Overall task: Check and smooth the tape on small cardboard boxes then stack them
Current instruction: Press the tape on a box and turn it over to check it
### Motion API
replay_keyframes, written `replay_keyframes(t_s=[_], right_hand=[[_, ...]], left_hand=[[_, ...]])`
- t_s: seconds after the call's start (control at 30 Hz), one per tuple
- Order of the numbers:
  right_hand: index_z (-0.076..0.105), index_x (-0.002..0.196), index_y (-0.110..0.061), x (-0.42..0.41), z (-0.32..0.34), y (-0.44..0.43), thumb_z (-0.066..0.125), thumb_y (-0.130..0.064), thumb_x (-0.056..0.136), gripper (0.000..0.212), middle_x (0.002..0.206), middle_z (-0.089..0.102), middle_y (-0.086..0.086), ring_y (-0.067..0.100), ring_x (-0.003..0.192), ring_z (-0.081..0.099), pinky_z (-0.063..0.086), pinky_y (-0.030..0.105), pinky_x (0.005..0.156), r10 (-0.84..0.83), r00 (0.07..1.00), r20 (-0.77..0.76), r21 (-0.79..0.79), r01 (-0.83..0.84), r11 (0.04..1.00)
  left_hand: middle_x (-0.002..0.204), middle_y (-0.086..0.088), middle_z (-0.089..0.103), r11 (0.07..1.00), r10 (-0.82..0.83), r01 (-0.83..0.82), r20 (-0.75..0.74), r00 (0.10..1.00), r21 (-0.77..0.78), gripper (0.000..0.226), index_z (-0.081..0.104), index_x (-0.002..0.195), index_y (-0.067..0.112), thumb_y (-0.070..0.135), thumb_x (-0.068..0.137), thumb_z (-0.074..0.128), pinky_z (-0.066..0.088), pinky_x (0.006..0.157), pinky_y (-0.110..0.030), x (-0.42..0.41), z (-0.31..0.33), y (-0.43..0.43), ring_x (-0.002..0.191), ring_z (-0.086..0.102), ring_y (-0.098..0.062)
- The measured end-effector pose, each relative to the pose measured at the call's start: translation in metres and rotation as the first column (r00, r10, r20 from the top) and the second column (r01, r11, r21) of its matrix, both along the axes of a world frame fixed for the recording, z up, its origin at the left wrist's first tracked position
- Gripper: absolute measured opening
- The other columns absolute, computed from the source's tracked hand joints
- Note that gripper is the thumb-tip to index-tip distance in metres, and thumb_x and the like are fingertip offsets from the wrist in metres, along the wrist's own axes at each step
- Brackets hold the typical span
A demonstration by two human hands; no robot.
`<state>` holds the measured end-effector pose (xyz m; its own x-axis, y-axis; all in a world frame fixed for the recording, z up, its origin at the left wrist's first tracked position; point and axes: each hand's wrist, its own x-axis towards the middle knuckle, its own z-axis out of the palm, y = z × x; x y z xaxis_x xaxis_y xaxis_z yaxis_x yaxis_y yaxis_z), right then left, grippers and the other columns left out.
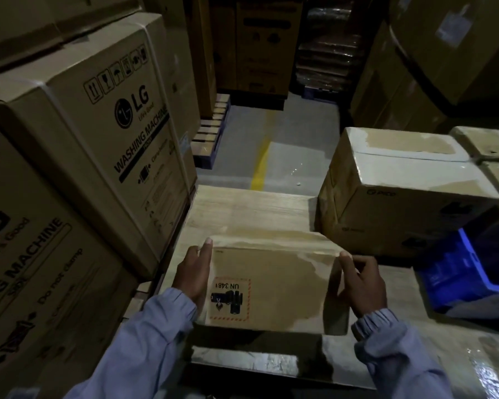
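A small cardboard box (pixel 274 280) with a red-bordered UN 3481 label stands low in the middle, held between both hands over a wrapped flat surface (pixel 242 208). My left hand (pixel 192 276) lies flat against its left side, fingers straight and reaching the top edge. My right hand (pixel 359 283) is at the right side with fingers curled round the top right corner. Shiny tape runs along the box's top edge. A second taped box (pixel 401 191) sits to the right, further back.
Large washing machine cartons (pixel 98 133) are stacked close on the left. A blue crate (pixel 455 272) stands at the right. More cartons (pixel 444 53) rise at the back right. A floor aisle with a yellow line (pixel 261 162) runs ahead.
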<state>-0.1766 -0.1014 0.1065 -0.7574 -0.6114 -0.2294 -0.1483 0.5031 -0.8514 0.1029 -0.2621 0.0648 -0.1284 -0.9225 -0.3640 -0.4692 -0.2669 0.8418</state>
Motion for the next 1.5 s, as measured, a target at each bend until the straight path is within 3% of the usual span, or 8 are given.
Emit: replay_keyframes(t_s=[0.27, 0.4, 0.53, 0.77, 0.87, 1.0, 1.37, 1.5], right_hand=[[0.047, 0.136, -0.020, 0.018, -0.036, 0.045, 0.057, -0.045, 0.092, 0.051, 0.130, 0.059, 0.016, 0.033, 0.115, 0.056, 0.043, 0.035, 0.092, 0.020, 0.996, 0.083, 0.112, -0.030, 0.993], [0.050, 0.135, -0.017, 0.026, -0.050, 0.060, 0.063, -0.055, 0.085, 0.065, 0.125, 0.062, 0.014, 0.022, 0.091, 0.057, 0.042, 0.027, 0.077, 0.119, 0.993, 0.021, 0.196, -0.121, 0.973], [0.053, 0.131, -0.014, 0.034, -0.072, 0.068, 0.069, -0.049, 0.081, 0.063, 0.111, 0.067, 0.012, 0.021, 0.081, 0.057, 0.042, 0.025, 0.067, 0.137, 0.990, 0.014, 0.298, -0.135, 0.945], [0.046, 0.136, -0.010, 0.044, -0.096, 0.077, 0.068, -0.032, 0.088, 0.057, 0.111, 0.067, 0.018, 0.032, 0.090, 0.062, 0.046, 0.034, 0.080, 0.176, 0.981, -0.083, 0.311, -0.142, 0.940], [0.040, 0.139, -0.004, 0.043, -0.106, 0.072, 0.058, -0.039, 0.085, 0.067, 0.142, 0.041, 0.025, 0.041, 0.134, 0.036, 0.030, 0.047, 0.112, 0.440, 0.794, -0.420, 0.330, -0.318, 0.888], [0.049, 0.137, -0.008, 0.056, -0.112, 0.058, 0.040, -0.052, 0.093, 0.063, 0.153, 0.030, 0.022, 0.037, 0.144, 0.023, 0.027, 0.048, 0.115, 0.669, 0.488, -0.560, 0.384, -0.563, 0.732], [0.062, 0.124, -0.022, 0.058, -0.109, 0.040, 0.043, -0.041, 0.093, 0.041, 0.142, 0.052, 0.003, 0.027, 0.131, 0.048, 0.035, 0.036, 0.105, 0.695, 0.446, -0.564, 0.370, -0.616, 0.696], [0.051, 0.138, -0.017, 0.045, -0.105, 0.026, 0.042, -0.046, 0.093, 0.054, 0.150, 0.041, 0.003, 0.024, 0.141, 0.034, 0.034, 0.041, 0.110, 0.685, 0.451, -0.572, 0.414, -0.562, 0.716]], left_hand=[[0.112, -0.004, 0.067, 0.998, 0.011, -0.003, 0.127, 0.992, -0.065, 0.050, 0.068, 0.117, 0.015, 0.056, 0.092, 0.051, 0.045, 0.088, -0.029, 0.024, -0.027, 0.053, 0.103, 0.060, -0.023], [0.091, -0.004, 0.067, 0.990, -0.059, 0.090, 0.258, 0.964, -0.110, 0.061, 0.070, 0.107, 0.027, 0.073, 0.079, 0.042, 0.051, 0.074, -0.029, 0.034, -0.048, 0.076, 0.082, 0.064, -0.021], [0.092, -0.008, 0.060, 0.988, -0.084, 0.120, 0.320, 0.944, -0.094, 0.029, 0.070, 0.109, 0.023, 0.043, 0.090, 0.061, 0.047, 0.074, -0.028, 0.041, -0.060, 0.085, 0.084, 0.062, -0.025], [0.107, -0.006, 0.055, 0.970, -0.110, 0.185, 0.395, 0.912, -0.156, 0.052, 0.057, 0.130, 0.022, 0.053, 0.089, 0.057, 0.045, 0.081, -0.030, 0.046, -0.069, 0.095, 0.100, 0.060, -0.027], [0.144, -0.011, 0.041, 0.811, -0.145, 0.453, 0.622, 0.769, -0.371, 0.066, 0.033, 0.149, 0.015, 0.027, 0.091, 0.060, 0.044, 0.102, -0.037, 0.034, -0.068, 0.097, 0.126, 0.048, -0.027], [0.151, -0.010, 0.040, 0.452, -0.357, 0.795, 0.735, 0.576, -0.404, 0.053, 0.044, 0.142, 0.011, 0.025, 0.091, 0.047, 0.022, 0.115, -0.034, 0.019, -0.075, 0.100, 0.138, 0.037, -0.023], [0.134, -0.004, 0.056, 0.466, -0.406, 0.838, 0.773, 0.487, -0.283, 0.049, 0.056, 0.133, 0.016, 0.031, 0.087, 0.045, 0.029, 0.104, -0.031, 0.008, -0.066, 0.086, 0.120, 0.057, -0.023], [0.158, -0.010, 0.024, 0.545, -0.333, 0.807, 0.824, 0.459, -0.229, 0.067, 0.030, 0.151, 0.022, 0.046, 0.090, 0.043, 0.016, 0.115, -0.042, 0.001, -0.063, 0.067, 0.144, 0.026, -0.029]])
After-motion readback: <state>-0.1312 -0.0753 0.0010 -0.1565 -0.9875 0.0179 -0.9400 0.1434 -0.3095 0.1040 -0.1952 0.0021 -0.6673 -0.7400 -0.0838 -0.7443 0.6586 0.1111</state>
